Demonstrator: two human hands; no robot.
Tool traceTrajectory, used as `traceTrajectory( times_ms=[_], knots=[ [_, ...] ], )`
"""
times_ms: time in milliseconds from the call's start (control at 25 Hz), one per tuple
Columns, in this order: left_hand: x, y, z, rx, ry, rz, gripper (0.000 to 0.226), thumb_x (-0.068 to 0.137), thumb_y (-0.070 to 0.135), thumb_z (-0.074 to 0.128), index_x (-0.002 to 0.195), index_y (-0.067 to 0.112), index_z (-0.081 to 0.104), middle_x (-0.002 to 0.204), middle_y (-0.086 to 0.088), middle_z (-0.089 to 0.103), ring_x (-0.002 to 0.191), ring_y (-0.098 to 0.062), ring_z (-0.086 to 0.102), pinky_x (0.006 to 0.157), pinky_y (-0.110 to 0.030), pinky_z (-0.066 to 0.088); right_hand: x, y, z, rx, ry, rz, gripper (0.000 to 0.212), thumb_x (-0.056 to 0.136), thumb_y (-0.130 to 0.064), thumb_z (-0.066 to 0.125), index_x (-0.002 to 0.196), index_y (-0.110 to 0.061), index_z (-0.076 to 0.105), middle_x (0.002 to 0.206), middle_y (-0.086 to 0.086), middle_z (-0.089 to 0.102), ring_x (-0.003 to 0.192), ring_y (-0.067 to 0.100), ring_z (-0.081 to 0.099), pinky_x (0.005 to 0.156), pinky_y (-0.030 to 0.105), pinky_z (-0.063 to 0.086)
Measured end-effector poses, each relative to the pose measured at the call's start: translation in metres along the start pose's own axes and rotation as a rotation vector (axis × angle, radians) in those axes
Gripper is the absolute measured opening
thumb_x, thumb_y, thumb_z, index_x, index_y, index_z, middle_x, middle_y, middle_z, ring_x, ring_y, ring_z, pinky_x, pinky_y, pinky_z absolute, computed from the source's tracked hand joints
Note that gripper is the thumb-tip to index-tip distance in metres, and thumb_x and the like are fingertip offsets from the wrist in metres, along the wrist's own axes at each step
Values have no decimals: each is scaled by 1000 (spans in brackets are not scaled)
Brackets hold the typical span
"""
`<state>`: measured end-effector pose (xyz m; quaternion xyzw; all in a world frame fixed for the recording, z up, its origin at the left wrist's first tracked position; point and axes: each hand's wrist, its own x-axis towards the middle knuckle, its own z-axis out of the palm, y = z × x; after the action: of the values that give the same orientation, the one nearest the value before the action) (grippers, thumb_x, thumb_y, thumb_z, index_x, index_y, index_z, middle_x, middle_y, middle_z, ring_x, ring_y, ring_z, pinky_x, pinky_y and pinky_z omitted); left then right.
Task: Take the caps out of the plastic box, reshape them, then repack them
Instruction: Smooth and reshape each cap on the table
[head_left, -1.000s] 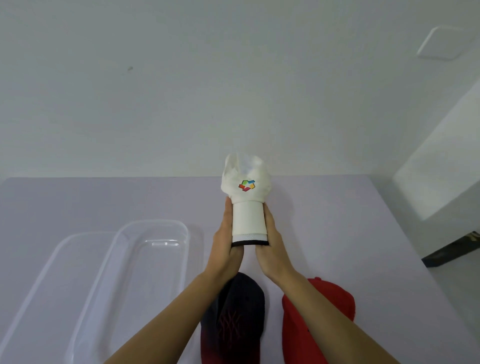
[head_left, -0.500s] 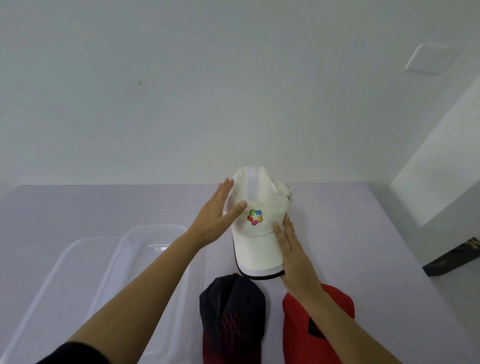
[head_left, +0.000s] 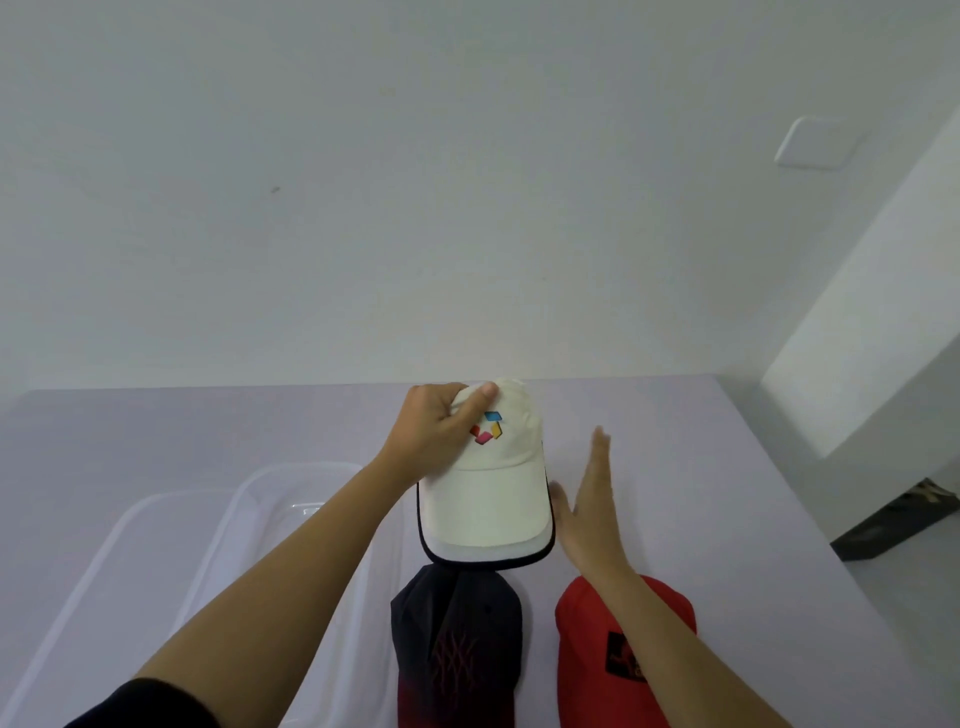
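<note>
Left hand (head_left: 434, 434) grips white cap (head_left: 488, 499)

On lilac table (head_left: 675, 467): white cap (head_left: 488, 499), black cap (head_left: 457, 639), red cap (head_left: 582, 675), centre; clear plastic box (head_left: 249, 483), clear lid (head_left: 119, 530), left.

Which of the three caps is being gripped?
The white cap, by its crown, in the left hand; the black cap and red cap lie unheld.

A plain indoor room: bare white wall (head_left: 363, 208), blank wall plate (head_left: 810, 143), lilac-covered table (head_left: 208, 426).
</note>
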<state>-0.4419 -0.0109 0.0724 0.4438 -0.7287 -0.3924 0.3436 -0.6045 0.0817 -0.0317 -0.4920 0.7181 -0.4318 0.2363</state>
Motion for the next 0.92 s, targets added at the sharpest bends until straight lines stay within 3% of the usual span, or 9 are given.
traceTrajectory(
  times_ms=[120, 240, 360, 520, 560, 640, 720, 800, 920],
  knots=[
    [2, 11, -6, -148, -29, -47, 53, 93, 35, 52, 44, 17, 42, 41, 12, 45, 38, -1, 41, 43, -13, 34, 9, -17, 0, 622, -170, 301, 82, 80, -75, 37, 147, -31, 19, 155, -3, 24, 142, 18, 25, 116, 43, 22],
    [6, 11, -3, -9, -15, -12, 55, 92, 39, 55, 45, 11, 43, 41, 6, 43, 39, -6, 38, 44, -18, 33, 3, -42, -3, 1113, -417, 459, 82, 79, -78, 21, 134, -24, 48, 134, 6, 56, 124, 27, 52, 107, 48, 36],
    [10, 0, -4, 280, 100, 146, 59, 84, 54, 51, 47, 12, 33, 44, -1, 32, 43, -15, 28, 47, -28, 26, -2, -52, -4, 1186, -490, 495, 75, 83, -73, 24, 130, -21, 52, 132, 8, 58, 122, 28, 54, 104, 46, 39],
    [15, -8, -2, 511, 255, 280, 54, 78, 63, 36, 51, 17, 27, 41, 4, 29, 42, -21, 32, 43, -25, 23, -2, -56, 8, 1052, -346, 514, 62, 83, -64, 38, 125, -22, 57, 121, 5, 66, 112, 21, 62, 94, 38, 49],
    [14, -9, 1, 449, 243, 237, 54, 79, 64, 35, 57, 15, 40, 46, 2, 42, 47, -22, 43, 46, -25, 30, -3, -59, 11, 1043, -296, 534, 62, 83, -64, 39, 123, -20, 59, 117, 6, 68, 108, 23, 64, 91, 39, 50],
    [10, -10, 10, 142, 207, -21, 54, 86, 63, 35, 98, 15, 57, 85, -5, 67, 82, -23, 62, 69, -30, 44, -1, -60, 16, 1090, -183, 583, 64, 83, -63, 39, 122, -17, 58, 113, 10, 69, 104, 27, 65, 92, 45, 51],
    [2, -12, 17, -203, 124, -405, 63, 88, 66, 30, 129, 20, 40, 122, -7, 58, 111, -26, 54, 88, -36, 43, 2, -58, 18, 1185, -78, 569, 70, 78, -66, 41, 125, -17, 55, 118, 13, 66, 108, 33, 62, 94, 52, 48],
    [-16, -15, 27, -410, -16, -609, 68, 85, 70, 31, 131, 20, 37, 126, -5, 53, 111, -27, 54, 85, -42, 49, 5, -58, 14, 1267, -25, 503, 68, 80, -66, 39, 129, -20, 51, 122, 14, 63, 112, 37, 59, 87, 52, 51],
    [-30, -16, 39, -800, -58, -502, 45, 93, 44, 48, 120, 9, 53, 118, -11, 65, 101, -23, 65, 73, -32, 57, 8, -62, 8, 1284, -7, 419, 56, 87, -59, 36, 129, -25, 50, 122, 10, 64, 107, 31, 64, 82, 48, 56]
  ],
)
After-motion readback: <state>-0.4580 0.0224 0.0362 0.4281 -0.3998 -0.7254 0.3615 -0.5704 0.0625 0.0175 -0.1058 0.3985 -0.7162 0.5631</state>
